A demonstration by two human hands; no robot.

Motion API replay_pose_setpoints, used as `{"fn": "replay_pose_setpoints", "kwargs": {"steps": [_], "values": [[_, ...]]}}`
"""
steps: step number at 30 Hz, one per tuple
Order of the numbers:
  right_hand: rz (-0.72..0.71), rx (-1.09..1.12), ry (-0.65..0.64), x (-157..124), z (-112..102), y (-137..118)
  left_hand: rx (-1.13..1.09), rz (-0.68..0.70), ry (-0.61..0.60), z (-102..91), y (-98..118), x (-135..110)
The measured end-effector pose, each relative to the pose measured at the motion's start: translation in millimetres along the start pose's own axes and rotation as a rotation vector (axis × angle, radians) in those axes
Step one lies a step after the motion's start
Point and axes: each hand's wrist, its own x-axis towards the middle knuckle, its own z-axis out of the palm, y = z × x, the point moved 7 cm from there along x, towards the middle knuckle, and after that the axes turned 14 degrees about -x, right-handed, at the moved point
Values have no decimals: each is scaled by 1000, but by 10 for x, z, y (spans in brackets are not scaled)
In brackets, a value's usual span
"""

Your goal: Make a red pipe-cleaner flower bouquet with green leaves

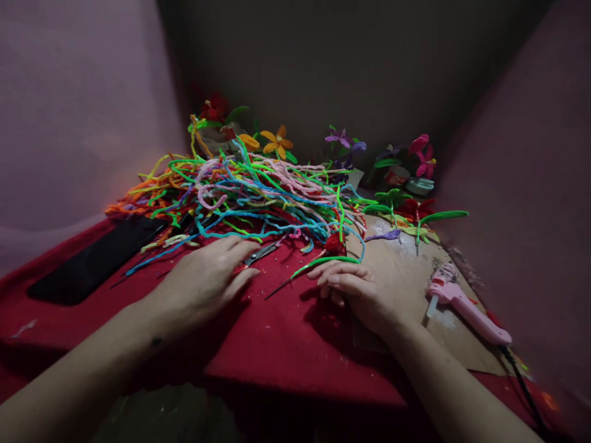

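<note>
My left hand (210, 274) reaches over a pair of scissors (262, 253) on the red cloth. Its thumb and fingers are around the handles, and the blades point right toward the pile. My right hand (355, 286) rests just in front of a pipe-cleaner flower with a red head (334, 243) and a long green leaf (318, 263). Its fingers are loosely bent and a little apart, with nothing visible in them. The flower's dark wire stem end (277, 289) lies between the two hands.
A heap of colourful pipe cleaners (272, 191) covers the table's back. At left lies a black phone-like slab (96, 258). To the right, a pink glue gun (466, 307) with a cord rests on cardboard (397, 271). Finished flowers (277, 143) stand behind.
</note>
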Motion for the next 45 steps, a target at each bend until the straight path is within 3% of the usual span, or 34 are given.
{"fn": "replay_pose_setpoints", "kwargs": {"steps": [5,11,14,22,25,28,30,33,37,42,45], "values": [[-26,25,-25,-17,2,-3,-537,6,-159,270,454,197],[-28,60,-26,-26,-42,14,-740,-26,-250,465,608,345],[-9,85,-32,-22,-44,43,-618,56,-213,444,649,355],[47,137,-75,-17,-4,95,-54,542,37,482,837,194],[85,183,-67,-11,7,125,169,691,53,546,885,128],[106,244,-67,-11,15,146,239,824,57,547,928,73],[90,261,-76,-17,14,129,211,832,68,525,931,70],[47,205,-57,-39,-16,63,50,686,44,487,891,129],[-122,-53,36,-90,-58,-132,-356,329,-67,455,784,249],[-300,-258,186,-183,-76,-285,-1123,-401,-466,783,522,279],[-357,-259,200,-227,-66,-316,-1516,-647,-695,987,501,220]]}}
